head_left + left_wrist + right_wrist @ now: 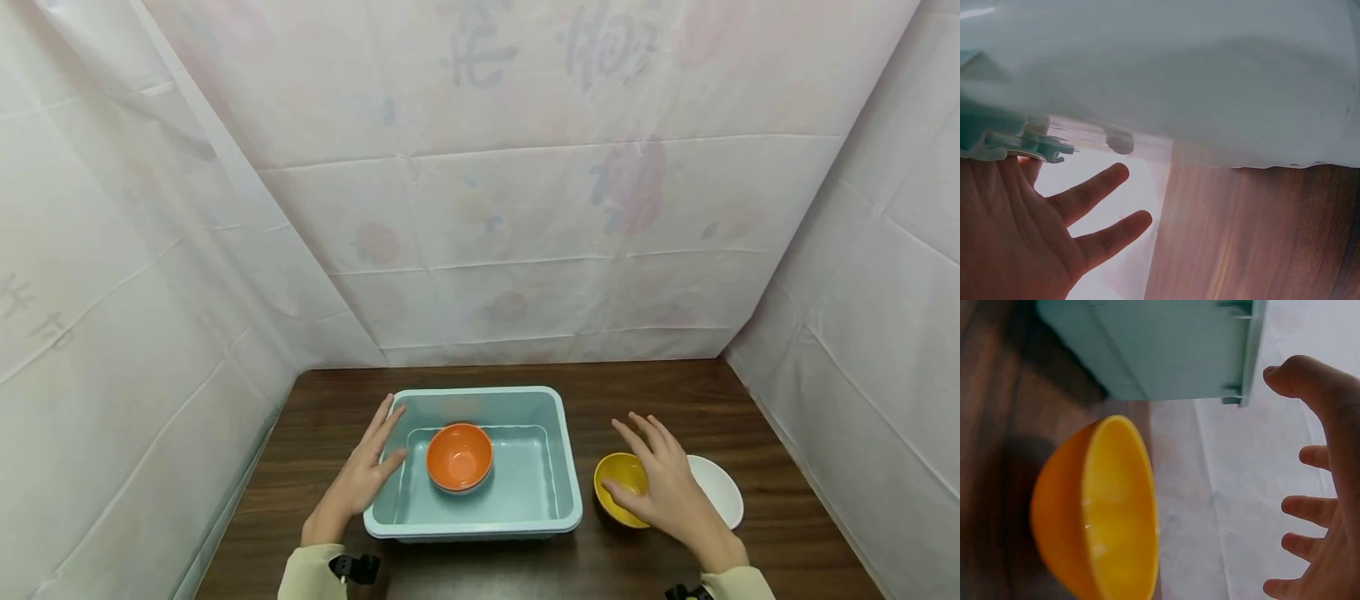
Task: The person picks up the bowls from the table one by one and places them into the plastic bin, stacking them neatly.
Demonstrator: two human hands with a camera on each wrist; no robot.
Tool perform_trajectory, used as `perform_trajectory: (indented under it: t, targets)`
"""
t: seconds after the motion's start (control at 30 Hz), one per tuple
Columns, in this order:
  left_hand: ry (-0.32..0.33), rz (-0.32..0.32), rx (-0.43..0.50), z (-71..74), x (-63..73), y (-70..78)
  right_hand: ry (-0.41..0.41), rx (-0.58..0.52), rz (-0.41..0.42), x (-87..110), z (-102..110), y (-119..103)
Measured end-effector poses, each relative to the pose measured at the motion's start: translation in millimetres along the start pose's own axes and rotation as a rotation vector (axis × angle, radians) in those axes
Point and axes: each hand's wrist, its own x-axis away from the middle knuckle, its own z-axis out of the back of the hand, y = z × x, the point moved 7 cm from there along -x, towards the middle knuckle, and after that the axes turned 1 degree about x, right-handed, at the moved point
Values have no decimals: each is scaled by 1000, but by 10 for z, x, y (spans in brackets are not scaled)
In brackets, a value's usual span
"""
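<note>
A pale blue-green plastic basin (pixel 525 483) stands on the dark wooden table. Inside it, left of the middle, sits an orange bowl (pixel 460 457) with a pale edge showing beneath. My left hand (pixel 360 479) is at the basin's left rim with fingers spread; in the left wrist view its fingertips (pixel 1119 172) reach along the basin's side, some hidden behind the rim. My right hand (pixel 671 492) hovers over a yellow bowl (pixel 621 473), fingers apart and nothing in them. In the right wrist view this bowl (pixel 1119 512) lies clear of the fingers.
A white plate (pixel 718 492) lies right of the yellow bowl, partly covered by the right hand. White patterned cloth (pixel 525 250) hangs behind the table (pixel 637 383) and along both sides.
</note>
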Motion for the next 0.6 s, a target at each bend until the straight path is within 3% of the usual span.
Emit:
perform_trajectory:
  t: [0.6]
  targets:
    - [-11, 0, 6, 3, -16, -9, -229, 111, -116, 236, -427, 189]
